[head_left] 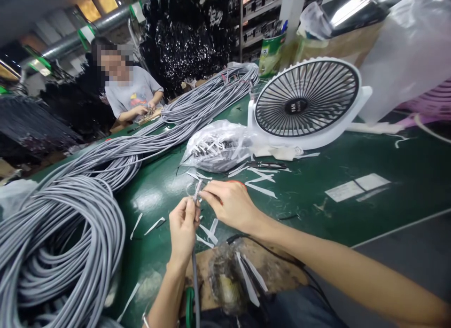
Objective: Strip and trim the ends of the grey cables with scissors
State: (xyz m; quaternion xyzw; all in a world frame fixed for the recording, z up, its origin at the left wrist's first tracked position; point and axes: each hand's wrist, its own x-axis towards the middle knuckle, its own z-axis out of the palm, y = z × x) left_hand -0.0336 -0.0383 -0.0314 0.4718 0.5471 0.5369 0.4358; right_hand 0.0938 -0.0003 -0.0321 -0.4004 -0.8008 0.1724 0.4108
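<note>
Above the green desk (303, 201), the left hand (183, 227) pinches a gray cable (196, 281) close to its top end, with thumb and fingers closed on it; the cable hangs down from that hand, just beside a green roll (189, 307); the right hand (230, 201) comes in from the other side, with its fingers bent close together by the cable's tip; I cannot tell if they grip the tiny bits there; white strips (260, 190) lie on the desk near both hands; past the hands sits a clear bag (218, 152), with a black tool (268, 165) near it; a white fan (296, 106) stands behind the tool; over on the left, big gray coils (111, 234) lie in a heap; some paper (373, 181) lies flat on the right; at the far side is a person (128, 95) in a light shirt, hands close together.
</note>
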